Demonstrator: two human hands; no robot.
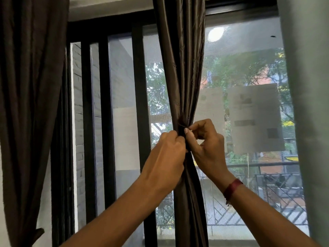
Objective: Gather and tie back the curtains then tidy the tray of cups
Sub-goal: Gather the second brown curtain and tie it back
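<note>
A brown satin curtain hangs in the middle of the window, gathered into a narrow bunch at its waist. A dark tie band wraps that waist. My left hand grips the band and the bunched cloth from the left. My right hand pinches the band's end between thumb and forefinger on the right side. A red thread band sits on my right wrist. The tray of cups is out of view.
A second dark brown curtain hangs at the far left, with a tie end low down. A pale grey curtain covers the right edge. Black window frames and a mesh screen stand behind, with a balcony railing outside.
</note>
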